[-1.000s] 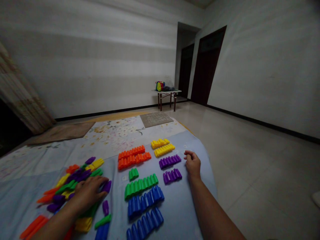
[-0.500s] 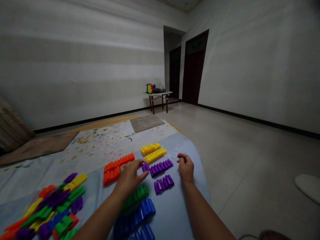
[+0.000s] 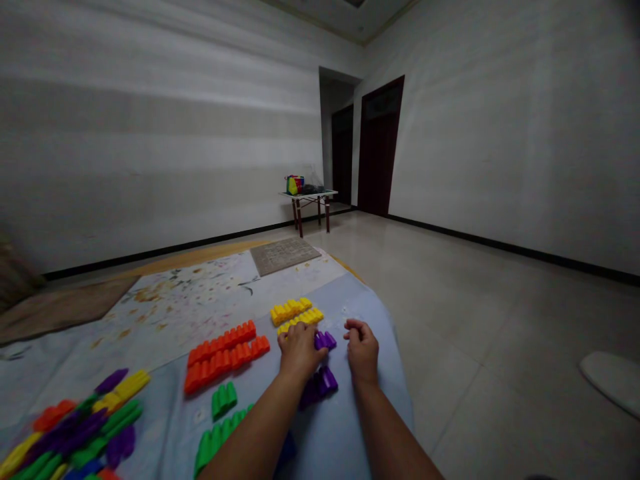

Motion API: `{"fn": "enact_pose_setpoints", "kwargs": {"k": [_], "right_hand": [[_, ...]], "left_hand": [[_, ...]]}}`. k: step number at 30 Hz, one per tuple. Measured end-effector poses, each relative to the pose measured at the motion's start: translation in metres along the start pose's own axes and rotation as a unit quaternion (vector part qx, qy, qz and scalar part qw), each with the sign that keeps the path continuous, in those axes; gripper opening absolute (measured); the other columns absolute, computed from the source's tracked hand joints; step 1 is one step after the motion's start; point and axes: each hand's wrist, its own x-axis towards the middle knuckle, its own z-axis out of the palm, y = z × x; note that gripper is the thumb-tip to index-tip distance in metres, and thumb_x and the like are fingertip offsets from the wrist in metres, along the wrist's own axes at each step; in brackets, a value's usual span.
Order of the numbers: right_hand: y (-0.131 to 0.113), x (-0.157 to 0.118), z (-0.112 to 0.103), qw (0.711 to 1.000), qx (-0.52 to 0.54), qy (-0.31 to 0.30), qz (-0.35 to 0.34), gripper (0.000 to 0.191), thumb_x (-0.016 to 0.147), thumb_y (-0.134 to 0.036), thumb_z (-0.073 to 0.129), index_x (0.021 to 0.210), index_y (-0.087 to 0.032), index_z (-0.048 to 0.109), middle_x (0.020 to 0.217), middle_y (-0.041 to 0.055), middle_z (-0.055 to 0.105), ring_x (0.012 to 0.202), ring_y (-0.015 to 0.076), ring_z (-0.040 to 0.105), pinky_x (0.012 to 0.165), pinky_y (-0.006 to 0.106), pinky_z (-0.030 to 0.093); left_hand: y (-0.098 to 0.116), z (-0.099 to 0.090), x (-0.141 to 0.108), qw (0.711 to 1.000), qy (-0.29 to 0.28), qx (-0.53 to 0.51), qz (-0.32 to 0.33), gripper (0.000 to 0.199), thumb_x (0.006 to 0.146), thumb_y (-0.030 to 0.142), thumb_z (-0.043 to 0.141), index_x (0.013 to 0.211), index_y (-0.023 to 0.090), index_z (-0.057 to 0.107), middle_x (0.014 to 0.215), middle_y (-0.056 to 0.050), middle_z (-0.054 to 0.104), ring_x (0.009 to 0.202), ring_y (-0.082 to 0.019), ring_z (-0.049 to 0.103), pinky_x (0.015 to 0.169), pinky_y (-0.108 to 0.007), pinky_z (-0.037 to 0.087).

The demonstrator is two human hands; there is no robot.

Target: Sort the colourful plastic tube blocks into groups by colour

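My left hand (image 3: 301, 353) is over the left part of a row of purple plastic toy blocks (image 3: 326, 340); thumb and fingers close round this row and hide most of it. A second purple group (image 3: 327, 380) lies nearer me, partly behind the left wrist. Just beyond the fingers are two rows of yellow blocks (image 3: 291, 311). My right hand (image 3: 363, 350) rests on the cloth right of the purple row, fingers curled in, with nothing visible in them. Two rows of orange blocks (image 3: 220, 360) lie to the left, and green blocks (image 3: 224, 400) sit nearer, partly under my left forearm.
A mixed pile of coloured blocks (image 3: 80, 427) lies at lower left on the cloth-covered table (image 3: 370, 413). Farther back are a flat grey-brown mat (image 3: 285, 256) and a brown mat (image 3: 70, 307). A small table (image 3: 309, 195) with a colourful bag stands by the far wall.
My left hand has moved right, from beside the orange rows to over the purple row. The single purple block by its thumb is now hidden. The view has shifted slightly; my right hand stays curled.
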Motion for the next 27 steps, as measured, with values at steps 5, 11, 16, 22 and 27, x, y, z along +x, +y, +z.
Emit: {"fn": "enact_pose_setpoints", "kwargs": {"k": [5,11,16,22,27], "right_hand": [[0.003,-0.001,0.0,1.0,-0.006,-0.003,0.003,0.024,0.07,-0.031,0.048,0.078,-0.016,0.064,0.074,0.0049,0.066,0.057,0.0145,0.059,0.051,0.025,0.044],[0.003,-0.002,-0.004,1.0,-0.028,-0.014,0.004,0.027,0.07,-0.032,0.048,0.082,-0.015,0.064,0.076,0.006,0.067,0.057,0.0149,0.057,0.049,0.024,0.041],[-0.003,-0.005,-0.01,0.998,-0.053,-0.025,0.016,0.029,0.068,-0.032,0.048,0.084,-0.014,0.065,0.074,0.0051,0.066,0.052,0.0136,0.054,0.047,0.025,0.04],[0.0,-0.007,-0.014,0.996,-0.072,-0.037,0.035,0.033,0.066,-0.031,0.049,0.09,-0.013,0.065,0.074,0.0048,0.064,0.049,0.0115,0.051,0.044,0.023,0.037],[0.005,-0.008,-0.016,0.995,-0.078,-0.037,0.048,0.036,0.066,-0.03,0.05,0.094,-0.013,0.065,0.077,0.005,0.064,0.051,0.0114,0.051,0.044,0.022,0.038]], "left_hand": [[0.001,0.005,0.0,1.0,-0.005,-0.005,-0.016,0.046,0.063,0.039,0.062,0.106,0.021,0.061,0.112,-0.01,0.058,0.11,-0.029,0.047,0.095,-0.045,0.028],[-0.012,-0.031,-0.02,0.997,0.046,-0.065,-0.014,0.045,0.074,0.048,0.053,0.111,0.022,0.058,0.119,-0.008,0.058,0.115,-0.026,0.046,0.097,-0.043,0.03],[-0.072,-0.092,-0.066,0.987,0.1,-0.123,-0.022,0.035,0.081,0.046,0.041,0.084,0.02,0.064,0.093,-0.006,0.067,0.094,-0.02,0.058,0.088,-0.035,0.04],[-0.177,-0.118,-0.142,0.981,0.087,-0.077,-0.157,0.035,0.077,0.047,0.043,0.083,0.019,0.063,0.087,-0.005,0.067,0.087,-0.02,0.059,0.082,-0.032,0.045],[-0.214,-0.111,-0.191,0.982,0.036,-0.043,-0.179,0.038,0.079,0.048,0.042,0.091,0.02,0.066,0.096,-0.006,0.067,0.094,-0.022,0.059,0.082,-0.032,0.044]]}}
